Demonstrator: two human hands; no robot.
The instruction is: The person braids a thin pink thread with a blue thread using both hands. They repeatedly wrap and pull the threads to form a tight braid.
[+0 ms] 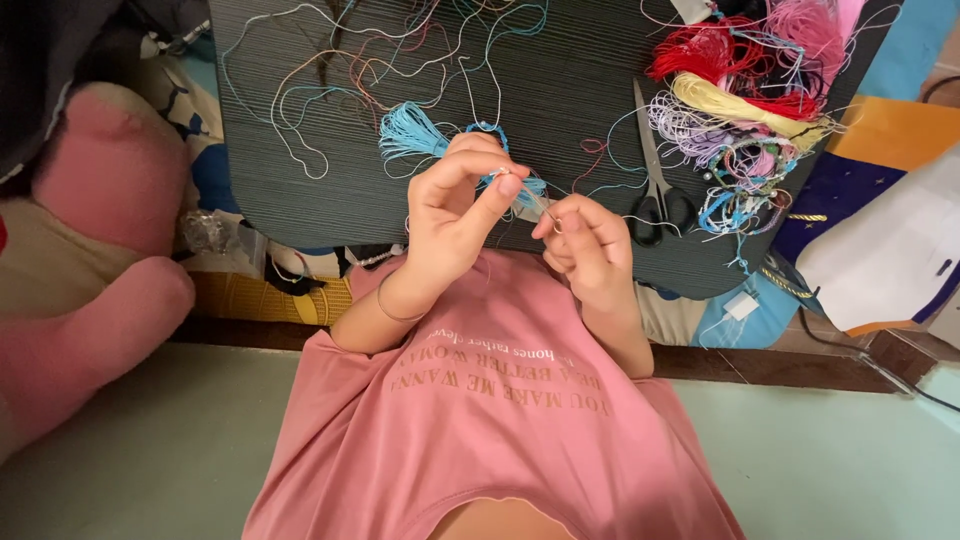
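Observation:
My left hand [455, 210] and my right hand [585, 240] are raised close together over the near edge of a dark board [300, 200]. Both pinch a light blue braided cord [530, 192] that runs between their fingertips. The cord leads back over my left hand to a blue loop [487, 128] and a light blue tassel of threads [408, 132] lying on the board. A thin bangle circles my left wrist. My pink shirt [500, 420] fills the lower middle of the view.
Scissors with black handles [655, 190] lie just right of my right hand. Bundles of red, yellow, pink and lilac thread [750, 80] pile at the board's right. Loose threads [330, 60] scatter at the back. A pink plush toy [90, 250] lies left.

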